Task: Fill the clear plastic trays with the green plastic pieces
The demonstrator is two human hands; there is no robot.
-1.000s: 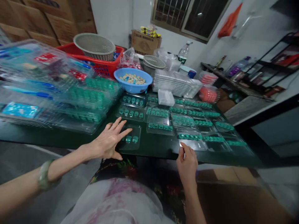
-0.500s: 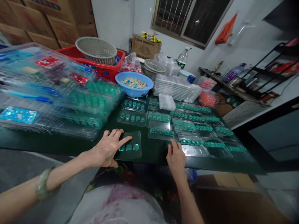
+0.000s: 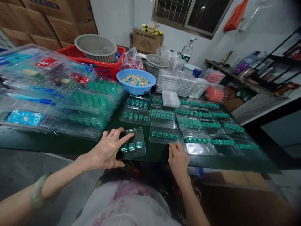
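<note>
My left hand [image 3: 107, 149] spreads its fingers over the left side of a clear plastic tray [image 3: 139, 136] that has green cups along it, near the table's front edge. The thumb hangs by the edge and the index finger lies across the tray. Beside the front edge of another clear tray [image 3: 164, 128] with a row of green cups is my right hand [image 3: 175, 152]. Its fingers are pinched together at that tray's edge; what they hold, if anything, is too small to make out. More such trays [image 3: 199, 147] stand in rows to the right.
Stacked packed trays [image 3: 77, 103] cover the table's left side. Behind are a blue basin [image 3: 136, 83] of small pieces, a red basket [image 3: 113, 70] with a grey colander [image 3: 96, 47], and stacked clear trays [image 3: 177, 83]. A clear lid [image 3: 171, 99] lies on the back trays.
The tray under my left hand now sits slightly tilted, its right side turned. The view has shifted a little. My right hand keeps its pinch near the neighbouring tray's front edge.
</note>
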